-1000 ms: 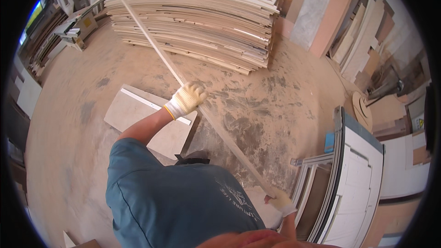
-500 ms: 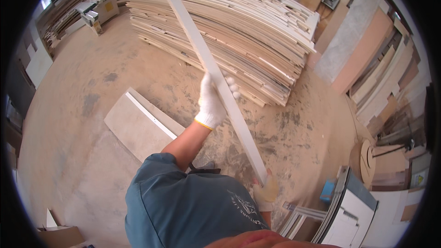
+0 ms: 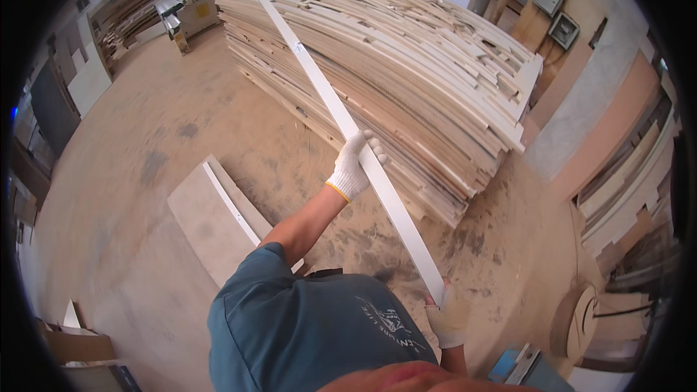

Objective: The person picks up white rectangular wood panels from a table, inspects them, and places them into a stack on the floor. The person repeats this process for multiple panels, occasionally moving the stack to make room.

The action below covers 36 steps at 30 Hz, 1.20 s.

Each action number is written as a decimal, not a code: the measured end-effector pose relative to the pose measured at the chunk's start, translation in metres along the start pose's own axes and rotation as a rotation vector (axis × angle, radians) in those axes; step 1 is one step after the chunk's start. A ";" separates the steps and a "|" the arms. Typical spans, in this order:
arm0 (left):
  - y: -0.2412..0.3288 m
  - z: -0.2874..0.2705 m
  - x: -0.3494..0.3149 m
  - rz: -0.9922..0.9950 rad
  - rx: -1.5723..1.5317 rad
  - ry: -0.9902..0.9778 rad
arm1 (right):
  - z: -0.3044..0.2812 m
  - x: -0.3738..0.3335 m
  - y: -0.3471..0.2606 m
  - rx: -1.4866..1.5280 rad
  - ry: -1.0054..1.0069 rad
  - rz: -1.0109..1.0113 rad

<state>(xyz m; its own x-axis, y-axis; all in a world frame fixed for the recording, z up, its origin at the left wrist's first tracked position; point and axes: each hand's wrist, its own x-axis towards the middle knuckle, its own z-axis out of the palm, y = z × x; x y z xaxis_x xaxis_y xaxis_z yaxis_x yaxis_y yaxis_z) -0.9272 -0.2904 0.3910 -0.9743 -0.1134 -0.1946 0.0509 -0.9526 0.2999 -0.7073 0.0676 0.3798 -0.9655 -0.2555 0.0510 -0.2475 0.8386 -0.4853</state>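
Note:
A long, narrow white board strip (image 3: 396, 214) slants from near my body up toward the far left. Around its middle my left hand (image 3: 354, 165), in a white knitted glove with a yellow hem, is closed. My right hand (image 3: 447, 316), also gloved, is closed at the near end, with some bare fingertips showing. The strip's far end overlaps the top of a big stack of wooden strips (image 3: 392, 87); whether it touches is unclear. To the left of my left arm, another white strip (image 3: 231, 203) lies on a pale flat panel (image 3: 196, 210) on the floor.
A saw-like machine table (image 3: 192, 18) stands at the far left. Tall boards (image 3: 581, 123) lean along the right wall, beneath grey electrical boxes (image 3: 563, 30). A round wooden disc (image 3: 581, 319) and a blue object (image 3: 504, 365) are at the lower right. Dusty floor (image 3: 123, 196) spreads left.
Both hands have moved the strip forward, lowering its far end toward the stack. The view has shifted, with the stack now looking closer. Both hands keep their hold.

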 end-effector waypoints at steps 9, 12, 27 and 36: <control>0.038 0.059 0.200 0.030 0.264 0.023 | -0.078 0.249 0.036 0.223 0.024 -0.262; 0.060 0.069 0.263 0.035 0.343 0.062 | -0.076 0.335 0.040 0.257 0.046 -0.338; 0.181 0.060 0.445 -0.042 1.042 0.062 | -0.092 0.637 0.056 -0.192 -0.101 -0.225; 0.175 -0.265 0.271 -0.241 0.629 0.670 | -0.235 0.563 0.160 -0.135 0.540 -0.312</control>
<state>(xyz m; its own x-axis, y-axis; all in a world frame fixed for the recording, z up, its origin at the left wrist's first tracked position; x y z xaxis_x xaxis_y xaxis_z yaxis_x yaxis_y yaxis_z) -1.1244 -0.5631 0.1434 -0.6045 -0.2577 -0.7538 -0.4532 -0.6670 0.5914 -1.3092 0.1709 0.5363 -0.7424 -0.2486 0.6221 -0.4979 0.8260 -0.2642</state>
